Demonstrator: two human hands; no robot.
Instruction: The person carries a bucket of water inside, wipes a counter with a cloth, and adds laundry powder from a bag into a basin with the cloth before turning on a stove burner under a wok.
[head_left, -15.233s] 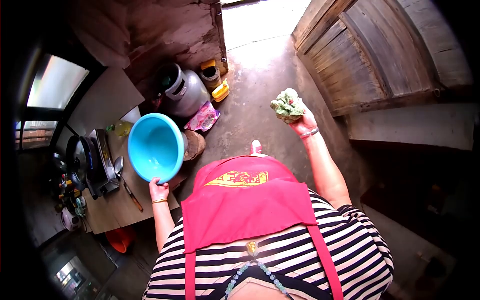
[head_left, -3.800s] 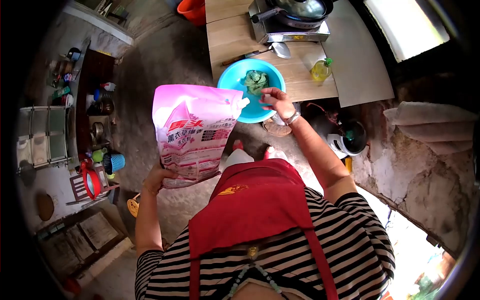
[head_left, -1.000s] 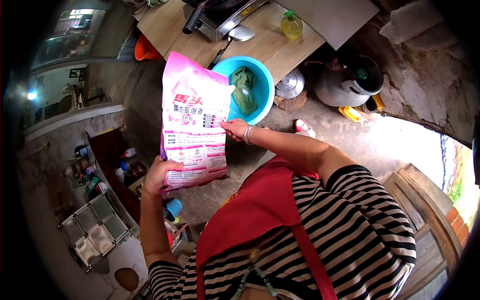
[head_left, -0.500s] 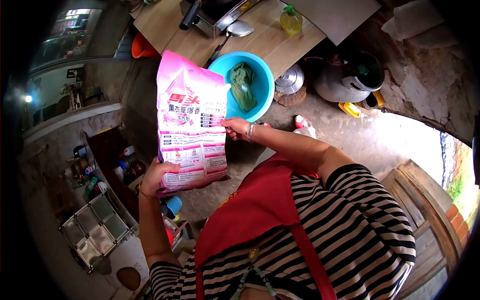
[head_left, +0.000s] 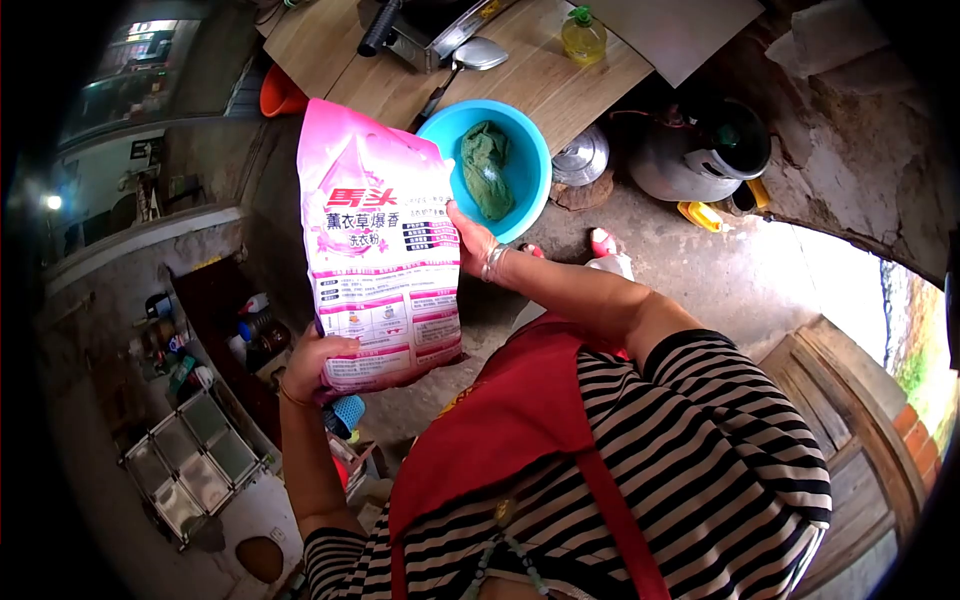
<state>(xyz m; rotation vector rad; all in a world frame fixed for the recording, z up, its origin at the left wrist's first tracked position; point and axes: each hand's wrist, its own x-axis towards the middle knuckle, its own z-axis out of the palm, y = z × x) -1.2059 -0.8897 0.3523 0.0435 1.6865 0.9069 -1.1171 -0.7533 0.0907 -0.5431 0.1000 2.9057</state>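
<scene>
In the head view, the left hand [head_left: 320, 362] grips the lower left edge of a large pink-and-white plastic bag with printed lettering [head_left: 380, 260], its thumb lying across the printed face and its other fingers hidden behind. The right hand [head_left: 472, 240] is at the bag's right edge, thumb raised along that edge; whether its fingers pinch or merely support the plastic, I cannot tell. The bag is held up in front of the red apron, its upper right corner overlapping the view of a round light-blue plastic basin [head_left: 530, 160]. Inside the basin lies a crumpled green cloth [head_left: 486, 170] with a small whitish patch on it. Beyond, a metal spatula with a dark handle [head_left: 480, 54] and a clear bottle of yellow liquid with a green cap [head_left: 583, 40] rest on a wood-patterned tabletop [head_left: 540, 90].
</scene>
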